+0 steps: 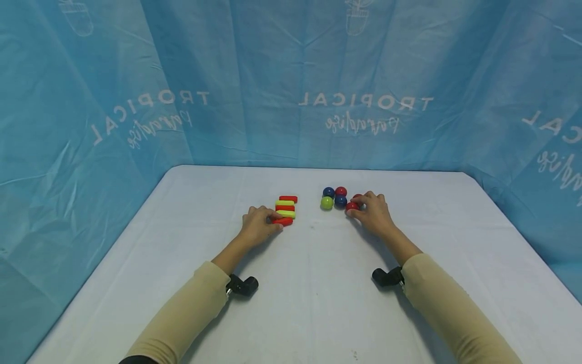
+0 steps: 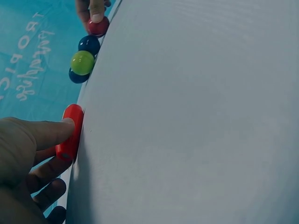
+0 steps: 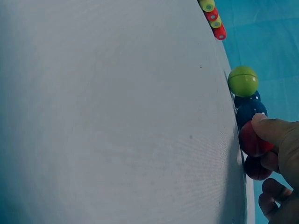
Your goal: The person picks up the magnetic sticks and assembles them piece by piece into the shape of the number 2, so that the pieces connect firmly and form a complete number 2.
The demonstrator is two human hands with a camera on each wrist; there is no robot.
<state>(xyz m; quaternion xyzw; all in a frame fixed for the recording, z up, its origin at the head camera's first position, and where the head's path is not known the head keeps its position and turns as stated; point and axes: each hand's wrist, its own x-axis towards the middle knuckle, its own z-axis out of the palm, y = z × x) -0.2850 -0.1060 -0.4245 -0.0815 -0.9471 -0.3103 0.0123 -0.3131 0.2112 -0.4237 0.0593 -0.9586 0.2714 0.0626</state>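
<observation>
My left hand [image 1: 260, 226] pinches the nearest red cylinder [image 2: 70, 133] between thumb and fingers. That piece lies slightly tilted at the near end of a column of red and yellow cylinders [image 1: 285, 203]. On the right, my right hand [image 1: 374, 215] holds a glossy red ball [image 3: 254, 139], thumb on its near side. Another red ball [image 3: 257, 168] sits close beside it, partly covered by the fingers. Left of these are a green ball [image 1: 326, 203], two dark blue balls [image 1: 340, 201] and a third red ball [image 1: 341, 191], grouped closely together.
A white cloth [image 1: 309, 283] covers the table. Blue printed curtains [image 1: 273, 60] hang behind the far edge and along both sides. Black wrist-worn devices [image 1: 243, 286] stick out from both sleeves over the table.
</observation>
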